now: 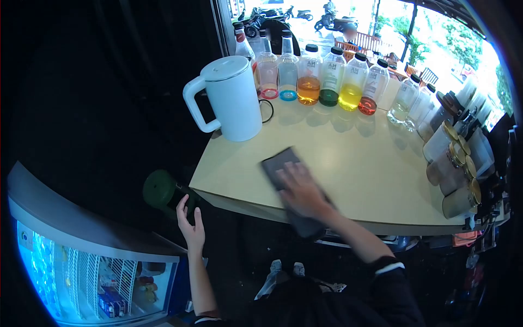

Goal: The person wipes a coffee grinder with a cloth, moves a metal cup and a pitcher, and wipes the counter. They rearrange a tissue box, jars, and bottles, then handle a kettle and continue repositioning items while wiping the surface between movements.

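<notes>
My right hand point(298, 188) lies flat with its fingers a little spread on a dark grey cloth point(278, 159). The cloth rests on the pale table point(359, 163), and its lower end hangs past the front edge. Off the table's left front corner, my left hand point(192, 224) is in the air with thumb and fingers apart and nothing in it. Behind it is a dark green rounded object point(158, 187), lower than the tabletop. A large light-blue lidded jug point(238, 103) stands at the table's left side, beyond the cloth.
Several capped bottles, including an orange one point(308, 90) and a yellow one point(353, 95), line the far edge. Jars with gold lids point(460, 199) crowd the right side. A lit glass-front fridge point(81, 272) stands at lower left. Motorbikes point(335, 22) are outside.
</notes>
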Demonstrator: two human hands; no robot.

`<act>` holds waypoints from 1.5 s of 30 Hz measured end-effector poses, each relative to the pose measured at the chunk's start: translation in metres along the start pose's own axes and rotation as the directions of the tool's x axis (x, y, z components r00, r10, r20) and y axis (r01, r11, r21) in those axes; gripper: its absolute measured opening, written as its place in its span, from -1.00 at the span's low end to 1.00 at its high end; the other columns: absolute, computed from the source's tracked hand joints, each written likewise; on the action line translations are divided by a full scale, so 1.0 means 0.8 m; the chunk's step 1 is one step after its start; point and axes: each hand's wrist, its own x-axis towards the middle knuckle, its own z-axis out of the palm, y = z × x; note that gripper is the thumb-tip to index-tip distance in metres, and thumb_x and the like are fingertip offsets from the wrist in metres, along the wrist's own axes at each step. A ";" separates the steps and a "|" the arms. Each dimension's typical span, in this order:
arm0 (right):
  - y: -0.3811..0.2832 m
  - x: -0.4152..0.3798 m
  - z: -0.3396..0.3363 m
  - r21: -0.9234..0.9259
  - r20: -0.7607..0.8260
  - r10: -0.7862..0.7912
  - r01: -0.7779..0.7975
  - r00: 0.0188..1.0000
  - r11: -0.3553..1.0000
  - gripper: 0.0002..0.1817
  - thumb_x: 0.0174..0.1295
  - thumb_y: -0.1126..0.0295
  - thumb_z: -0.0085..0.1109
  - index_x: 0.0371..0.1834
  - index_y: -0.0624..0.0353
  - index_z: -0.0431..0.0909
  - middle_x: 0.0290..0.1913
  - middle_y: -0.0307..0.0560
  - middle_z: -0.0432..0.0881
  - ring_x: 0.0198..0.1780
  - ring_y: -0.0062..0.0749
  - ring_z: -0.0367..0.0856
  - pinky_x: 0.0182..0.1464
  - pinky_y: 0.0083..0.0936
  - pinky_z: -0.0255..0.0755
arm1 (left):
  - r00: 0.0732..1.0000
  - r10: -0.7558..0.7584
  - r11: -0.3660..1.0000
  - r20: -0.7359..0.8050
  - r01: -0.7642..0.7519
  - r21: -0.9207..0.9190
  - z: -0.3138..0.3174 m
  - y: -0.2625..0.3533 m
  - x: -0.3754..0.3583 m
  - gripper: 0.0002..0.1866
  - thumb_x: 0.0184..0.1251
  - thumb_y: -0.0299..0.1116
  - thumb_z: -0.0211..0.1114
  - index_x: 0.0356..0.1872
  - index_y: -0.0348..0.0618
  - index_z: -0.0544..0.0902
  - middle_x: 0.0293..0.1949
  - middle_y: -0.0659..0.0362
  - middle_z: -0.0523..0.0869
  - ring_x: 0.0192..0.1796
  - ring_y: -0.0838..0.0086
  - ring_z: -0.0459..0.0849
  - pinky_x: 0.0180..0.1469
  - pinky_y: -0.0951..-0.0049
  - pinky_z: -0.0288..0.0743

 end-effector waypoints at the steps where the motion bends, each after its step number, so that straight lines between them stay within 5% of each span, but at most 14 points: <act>1: -0.039 0.024 0.022 -0.011 0.059 -0.045 0.046 0.997 0.999 -0.38 0.29 0.06 -0.02 0.37 0.11 0.25 0.41 0.18 0.17 0.44 0.18 0.06 0.44 0.04 -0.11 | 1.000 0.003 1.000 0.002 -0.003 -0.007 -0.003 -0.006 0.002 -0.60 0.37 -0.43 0.10 0.21 -0.29 0.38 0.21 -0.01 0.45 0.29 0.19 0.39 0.34 0.20 0.20; 2: -0.073 0.047 0.040 0.092 0.048 -0.086 0.081 0.995 0.992 -0.38 0.31 0.05 -0.07 0.38 0.11 0.24 0.42 0.15 0.16 0.45 0.15 0.02 0.45 0.03 -0.15 | 1.000 0.006 1.000 -0.026 -0.006 -0.013 -0.003 -0.012 0.003 -0.60 0.37 -0.45 0.10 0.20 -0.29 0.38 0.20 -0.01 0.45 0.28 0.20 0.40 0.33 0.21 0.21; 7: -0.188 0.146 0.110 0.045 0.181 -0.270 0.266 0.946 0.963 -0.39 0.30 0.02 -0.09 0.38 0.03 0.26 0.47 0.09 0.12 0.47 0.08 0.04 0.47 -0.01 -0.20 | 0.970 0.148 0.982 -0.192 -0.167 -0.087 0.035 -0.024 0.025 -0.65 0.36 -0.51 0.07 0.14 -0.38 0.40 0.17 -0.07 0.45 0.26 0.17 0.42 0.30 0.23 0.27; 10: -0.162 0.126 0.103 0.058 0.187 -0.267 0.261 0.945 0.964 -0.37 0.30 -0.02 -0.10 0.40 0.02 0.24 0.47 0.06 0.11 0.50 0.04 -0.02 0.48 -0.02 -0.22 | 0.963 0.199 0.963 -0.183 -0.226 -0.145 0.067 0.008 0.033 -0.68 0.37 -0.54 0.05 0.11 -0.41 0.39 0.14 -0.08 0.45 0.24 0.17 0.44 0.30 0.23 0.29; 12: -0.118 0.087 0.075 0.239 0.185 -0.295 0.248 0.938 0.939 -0.33 0.32 -0.10 -0.17 0.42 0.01 0.22 0.49 0.08 0.06 0.52 0.03 -0.08 0.48 -0.02 -0.26 | 0.965 0.222 0.951 -0.136 -0.245 -0.189 0.090 0.021 0.033 -0.69 0.37 -0.54 0.04 0.10 -0.41 0.38 0.14 -0.08 0.44 0.24 0.18 0.44 0.30 0.23 0.30; 17: 0.040 -0.001 -0.004 0.121 0.118 -0.042 0.027 0.992 0.992 -0.30 0.30 -0.17 -0.17 0.37 0.05 0.29 0.47 0.08 0.12 0.50 0.05 -0.02 0.49 -0.07 -0.24 | 0.977 0.178 0.924 -0.117 -0.207 -0.321 0.142 0.023 0.000 -0.70 0.39 -0.53 0.03 0.11 -0.39 0.38 0.13 -0.07 0.44 0.22 0.22 0.44 0.27 0.24 0.32; 20: 0.172 -0.020 -0.058 0.007 0.097 0.274 -0.276 0.957 0.961 -0.28 0.29 -0.19 -0.19 0.40 0.04 0.25 0.49 0.06 0.09 0.51 0.01 -0.04 0.49 -0.09 -0.25 | 0.990 0.138 0.925 -0.015 -0.134 -0.356 0.176 0.054 -0.013 -0.68 0.38 -0.52 0.04 0.12 -0.36 0.38 0.13 -0.04 0.44 0.20 0.24 0.44 0.26 0.25 0.31; 25: 0.329 -0.151 -0.156 -0.244 -0.180 0.803 -0.816 0.569 0.524 -0.25 0.29 -0.17 -0.18 0.46 0.02 0.12 0.51 0.03 0.02 0.52 -0.01 -0.09 0.48 -0.05 -0.23 | 0.948 0.262 0.937 0.179 -0.206 -0.283 0.240 0.139 -0.009 -0.66 0.31 -0.54 0.07 0.12 -0.31 0.41 0.12 0.00 0.46 0.18 0.23 0.45 0.25 0.24 0.31; 29: 0.297 -0.259 -0.179 -0.274 -0.285 0.797 -0.842 0.532 0.464 -0.28 0.31 -0.15 -0.19 0.45 0.01 0.14 0.50 0.03 0.05 0.51 0.01 -0.06 0.47 -0.02 -0.20 | 0.884 0.382 0.883 0.269 -0.263 -0.389 0.298 0.196 -0.027 -0.66 0.27 -0.54 0.10 0.08 -0.31 0.45 0.07 0.00 0.49 0.16 0.23 0.47 0.20 0.26 0.36; 31: 0.258 -0.292 -0.195 -0.270 -0.170 0.692 -0.708 0.702 0.652 -0.36 0.35 -0.06 -0.18 0.42 0.02 0.20 0.47 0.05 0.11 0.47 0.06 0.05 0.44 0.01 -0.11 | 0.830 0.449 0.844 0.329 -0.274 -0.461 0.323 0.225 -0.037 -0.67 0.26 -0.53 0.12 0.07 -0.30 0.46 0.05 0.00 0.50 0.13 0.24 0.49 0.17 0.28 0.38; 34: 0.242 -0.341 -0.228 -0.228 -0.198 0.692 -0.719 0.695 0.657 -0.46 0.37 0.08 -0.14 0.36 0.04 0.29 0.43 0.06 0.21 0.42 0.09 0.15 0.41 0.00 -0.01 | 0.757 0.520 0.805 0.396 -0.278 -0.524 0.351 0.262 -0.053 -0.68 0.28 -0.49 0.12 0.07 -0.27 0.46 0.06 0.03 0.50 0.14 0.29 0.47 0.18 0.29 0.38; 41: 0.210 -0.476 -0.274 -0.102 -0.346 0.748 -0.815 0.567 0.571 -0.56 0.36 0.20 -0.08 0.26 0.10 0.40 0.34 0.08 0.34 0.36 0.09 0.26 0.34 -0.21 0.20 | 0.636 0.627 0.722 0.449 -0.258 -0.642 0.391 0.315 -0.085 -0.66 0.25 -0.48 0.15 0.06 -0.26 0.47 0.04 0.01 0.52 0.12 0.26 0.51 0.14 0.30 0.41; 43: 0.189 -0.478 -0.303 -0.174 -0.448 0.693 -0.815 0.565 0.552 -0.63 0.37 0.20 -0.08 0.12 0.14 0.47 0.18 0.13 0.49 0.20 0.07 0.45 0.17 -0.22 0.37 | 0.608 0.653 0.698 0.451 -0.252 -0.671 0.402 0.327 -0.093 -0.66 0.25 -0.49 0.15 0.06 -0.26 0.47 0.04 0.02 0.52 0.12 0.28 0.51 0.13 0.30 0.42; 45: 0.168 -0.458 -0.348 -0.020 -0.266 0.897 -0.933 0.352 0.360 -0.70 0.36 0.19 -0.07 -0.07 0.17 0.50 -0.09 0.16 0.62 -0.04 0.09 0.58 -0.04 -0.10 0.46 | 0.590 0.639 0.677 0.493 -0.127 -0.725 0.414 0.341 -0.103 -0.65 0.26 -0.49 0.14 0.08 -0.25 0.45 0.06 0.04 0.53 0.11 0.31 0.54 0.11 0.32 0.43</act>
